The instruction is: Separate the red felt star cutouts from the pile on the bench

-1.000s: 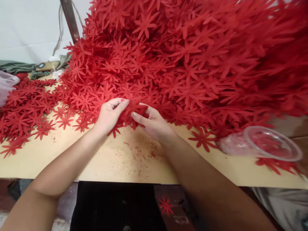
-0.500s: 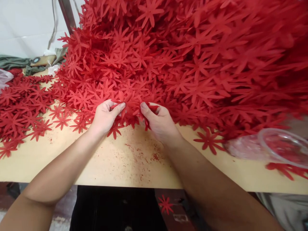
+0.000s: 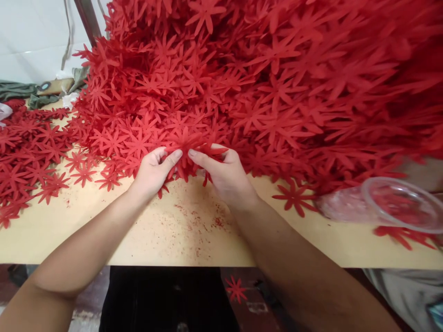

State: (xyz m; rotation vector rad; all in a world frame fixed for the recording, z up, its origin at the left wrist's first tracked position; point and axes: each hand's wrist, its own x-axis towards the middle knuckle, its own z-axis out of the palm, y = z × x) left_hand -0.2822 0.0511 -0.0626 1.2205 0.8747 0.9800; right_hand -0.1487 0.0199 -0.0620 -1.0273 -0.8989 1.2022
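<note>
Between my hands is a red flower-shaped cutout [image 3: 185, 140] with several long narrow petals, at the front edge of a large pile of the same cutouts [image 3: 194, 83]. My left hand [image 3: 154, 168] pinches its left side between thumb and fingers. My right hand [image 3: 226, 173] pinches the right side, its thumb tip close to the left thumb. More red petals stick out past the right fingers, and whether one or several cutouts are held there I cannot tell. Both sets of fingertips are partly hidden by petals.
A smaller heap of red cutouts [image 3: 27, 157] lies at the left. At the right is a clear plastic tub [image 3: 368, 198] on its side. Red specks [image 3: 200, 226] dot the pale tabletop [image 3: 138, 244]. One cutout [image 3: 236, 289] is below the table edge. Green cloth [image 3: 17, 90] lies at the far left.
My right thumb and hand have moved left, so the two thumbs are now closer together over the cutout. The view has shifted slightly.
</note>
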